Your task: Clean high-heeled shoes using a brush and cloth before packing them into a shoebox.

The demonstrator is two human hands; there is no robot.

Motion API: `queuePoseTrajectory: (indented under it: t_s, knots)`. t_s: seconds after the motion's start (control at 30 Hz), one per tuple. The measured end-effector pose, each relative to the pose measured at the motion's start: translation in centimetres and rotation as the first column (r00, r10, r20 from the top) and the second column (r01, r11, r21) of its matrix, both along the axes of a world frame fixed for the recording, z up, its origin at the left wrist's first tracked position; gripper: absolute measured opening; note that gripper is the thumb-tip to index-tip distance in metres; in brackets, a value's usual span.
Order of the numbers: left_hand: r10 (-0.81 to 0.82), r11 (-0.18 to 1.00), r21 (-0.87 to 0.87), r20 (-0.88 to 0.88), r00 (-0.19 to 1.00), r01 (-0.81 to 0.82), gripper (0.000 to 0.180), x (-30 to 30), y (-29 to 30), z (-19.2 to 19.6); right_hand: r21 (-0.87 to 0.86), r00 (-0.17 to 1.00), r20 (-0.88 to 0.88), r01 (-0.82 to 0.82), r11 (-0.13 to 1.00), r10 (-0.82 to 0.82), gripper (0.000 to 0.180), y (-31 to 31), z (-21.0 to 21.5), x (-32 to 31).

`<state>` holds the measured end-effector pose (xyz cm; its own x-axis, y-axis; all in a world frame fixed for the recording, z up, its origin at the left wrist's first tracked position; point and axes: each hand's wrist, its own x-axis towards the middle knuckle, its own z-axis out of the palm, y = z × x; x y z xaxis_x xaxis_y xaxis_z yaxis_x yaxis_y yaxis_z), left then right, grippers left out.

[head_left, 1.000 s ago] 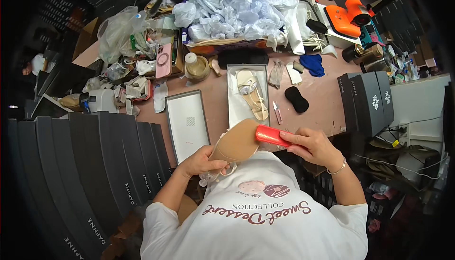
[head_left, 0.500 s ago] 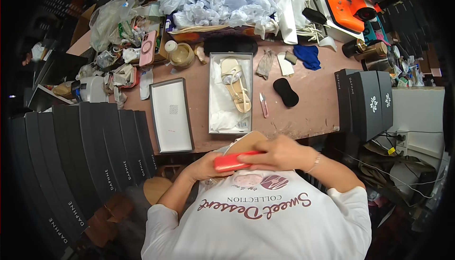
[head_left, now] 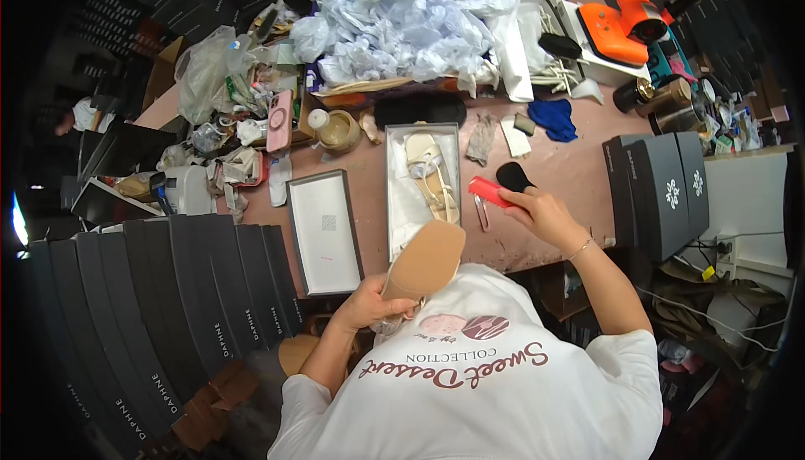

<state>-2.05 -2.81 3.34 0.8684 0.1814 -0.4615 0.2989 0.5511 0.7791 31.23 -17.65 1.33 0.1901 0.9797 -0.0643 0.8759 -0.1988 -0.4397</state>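
Observation:
My left hand is closed around a sandal in front of my shirt, with its tan sole turned up. The straps are mostly hidden beneath it. In my right hand is a red oblong block, held by its near end over the table. That block lies beside a black rounded pad and partly covers pink-handled thread snips. A matching cream strappy sandal rests on white paper inside the grey shoebox, just beyond the sole.
The box lid lies left of the shoebox. Dark shoeboxes stand in a row at left and a stack at right. Crumpled pale tissue fills a box at the back, near a jar and cloths.
My right hand has carried the red block away from the sandal, out to the right over the table. The sole now shows more fully in my left hand. The whole view has shifted slightly.

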Motion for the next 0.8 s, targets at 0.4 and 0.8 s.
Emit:
queuePoseTrajectory:
  t_s: [0.4, 0.8]
  knots:
    - [0.318, 0.889, 0.165, 0.451, 0.834, -0.428, 0.033, 7.1, 3.8, 1.1, 0.260, 0.925, -0.315, 0.301, 0.918, -0.214, 0.051, 5.9, -7.3, -4.4]
    - [0.322, 0.913, 0.100, 0.420, 0.849, -0.395, 0.042, 6.2, 0.5, -1.9, 0.274, 0.507, -0.849, 0.184, 0.944, 0.148, 0.055, 4.2, 1.1, -9.2]
